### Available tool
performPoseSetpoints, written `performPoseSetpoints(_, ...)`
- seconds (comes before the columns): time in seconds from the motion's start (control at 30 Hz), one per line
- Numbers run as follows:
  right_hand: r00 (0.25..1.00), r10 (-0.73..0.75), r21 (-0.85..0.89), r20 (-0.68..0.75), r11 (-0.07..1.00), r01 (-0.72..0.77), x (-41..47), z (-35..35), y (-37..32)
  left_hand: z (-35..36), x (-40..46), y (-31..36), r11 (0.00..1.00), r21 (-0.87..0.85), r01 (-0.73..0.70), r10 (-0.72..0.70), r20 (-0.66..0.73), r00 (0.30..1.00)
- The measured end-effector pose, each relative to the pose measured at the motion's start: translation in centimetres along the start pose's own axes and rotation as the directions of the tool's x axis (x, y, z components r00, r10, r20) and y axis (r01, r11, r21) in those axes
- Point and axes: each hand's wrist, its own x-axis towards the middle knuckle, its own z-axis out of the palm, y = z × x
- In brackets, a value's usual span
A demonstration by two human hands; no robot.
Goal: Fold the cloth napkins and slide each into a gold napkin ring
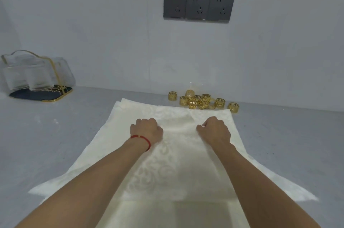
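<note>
Head view: left hand (147, 130), right hand (214, 130) pinch napkin (178, 172) beneath.

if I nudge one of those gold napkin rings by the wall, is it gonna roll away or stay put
Probably depends on how it lies. The gold napkin rings are short open bands; most stand on their flat rims, so a nudge would likely slide them across the smooth grey table. Any tipped onto its curved side could roll. The cut-out metal looks light, so they would likely scatter easily.

Both arms outstretched, left hand (147, 131) and right hand (216, 131) fisted.
</note>
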Motion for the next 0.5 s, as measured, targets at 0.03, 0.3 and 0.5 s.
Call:
performPoseSetpoints(0.03, 1.0, -0.017, -0.041, -0.024, 0.999, 0.016, 0.2, 0.3, -0.1, 0.4, 0.6, 0.1, 1.0, 0.01, 0.011, -0.011, -0.008, 1.0)
performPoseSetpoints(0.3, 0.842, -0.539, -0.194, -0.007, 0.827, 0.528, -1.7, 3.6, 0.6, 3.6, 1.9, 0.3, 0.959, 0.204, -0.199, 0.26, -0.34, 0.904)
performPoseSetpoints(0.5, 0.828, -0.51, -0.188, 0.233, 0.811, 0.553, -2.5, 4.6, 1.2, 5.6, 2.1, 1.7, 0.899, 0.032, -0.436, 0.435, 0.028, 0.9)
